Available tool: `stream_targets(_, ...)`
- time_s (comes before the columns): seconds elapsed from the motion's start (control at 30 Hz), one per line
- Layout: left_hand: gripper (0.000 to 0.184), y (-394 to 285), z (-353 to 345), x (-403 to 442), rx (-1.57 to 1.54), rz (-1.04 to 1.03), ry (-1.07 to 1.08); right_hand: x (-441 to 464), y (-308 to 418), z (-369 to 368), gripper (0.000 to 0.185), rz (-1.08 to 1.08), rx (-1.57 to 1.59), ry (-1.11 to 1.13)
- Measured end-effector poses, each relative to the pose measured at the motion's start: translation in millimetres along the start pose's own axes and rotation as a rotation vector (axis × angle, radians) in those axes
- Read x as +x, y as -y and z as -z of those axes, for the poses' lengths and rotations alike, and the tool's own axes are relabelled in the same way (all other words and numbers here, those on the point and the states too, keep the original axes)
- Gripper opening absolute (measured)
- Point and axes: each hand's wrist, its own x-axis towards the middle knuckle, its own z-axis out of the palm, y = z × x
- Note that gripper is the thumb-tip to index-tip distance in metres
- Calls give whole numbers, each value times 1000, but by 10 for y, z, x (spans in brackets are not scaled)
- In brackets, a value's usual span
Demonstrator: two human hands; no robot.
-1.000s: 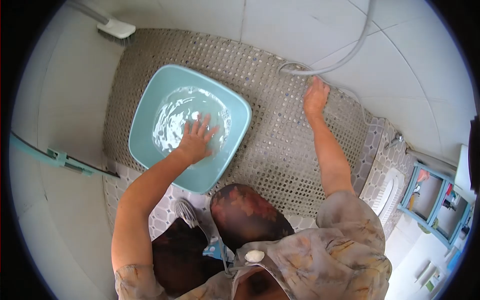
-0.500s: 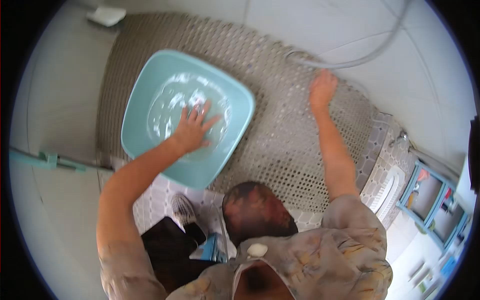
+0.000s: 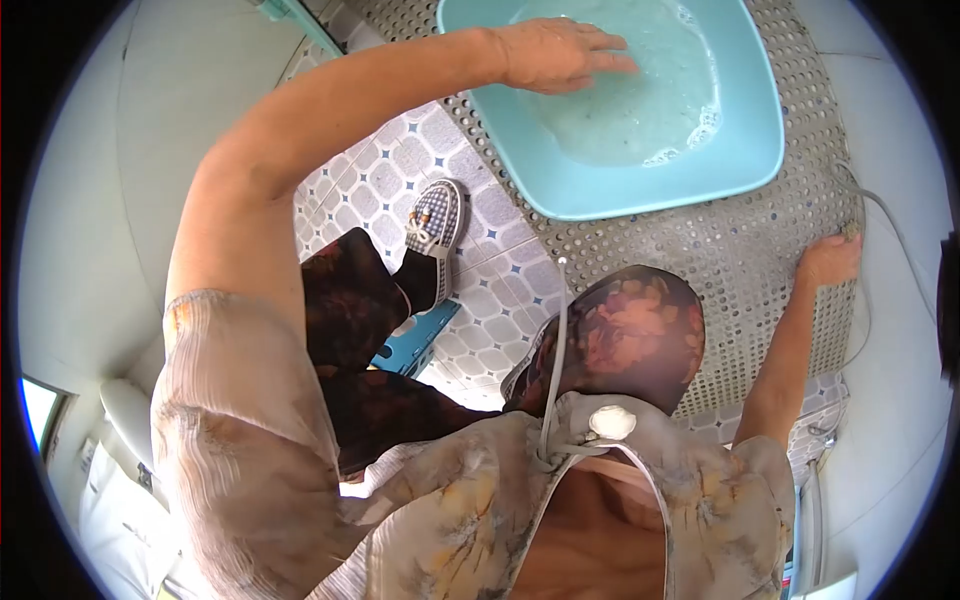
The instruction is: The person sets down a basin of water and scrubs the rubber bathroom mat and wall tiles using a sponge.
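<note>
My left hand (image 3: 562,56) is over the light blue basin (image 3: 640,200), its fingers stretched out at the water's surface. Slightly cloudy water (image 3: 630,115) with patches of bubbles fills the bottom of the basin, whose far side is cut off by the top of the view. At the right, my right hand (image 3: 830,260) is down at the edge of the perforated grey mat (image 3: 740,265), close to the wall. Its fingers look curled, and a small brownish patch shows at their tips; what they hold, if anything, I cannot make out.
A thin grey hose (image 3: 895,225) runs along the wall at the right. Patterned tiles (image 3: 495,270) cover the floor left of the mat, with my checked shoe (image 3: 436,215) on them. A blue plastic object (image 3: 415,340) is by my leg. My knee (image 3: 640,330) is near the basin.
The view has swung, so the basin now appears higher and farther right. My left hand stays over the water, with the fingers less spread. My right hand is still at the mat's edge.
</note>
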Motion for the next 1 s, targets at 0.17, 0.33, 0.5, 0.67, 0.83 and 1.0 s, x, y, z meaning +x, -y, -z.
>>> stream_targets(0.17, 52, 66, 145, -405, 107, 82, -119, -22, -21, -19, 38, 79, 76, -87)
stream_targets(0.33, 27, 180, 254, -511, 112, 86, -234, -14, 20, 87, 38, 45, 49, -42)
stream_targets(0.5, 17, 269, 275, -410, 78, 200, -168, -28, -78, -14, 38, 74, 65, -87)
stream_targets(0.67, 18, 209, 23, -121, 154, 630, -4, -50, -38, -12, 38, 19, 59, -97)
stream_targets(0.83, 21, -59, -326, 346, -77, 611, -16, -75, -55, -13, 39, 4, 95, -83)
stream_targets(1.0, 26, -287, -254, 383, -126, 34, -240, -60, -70, -27, 40, 36, 103, -78)
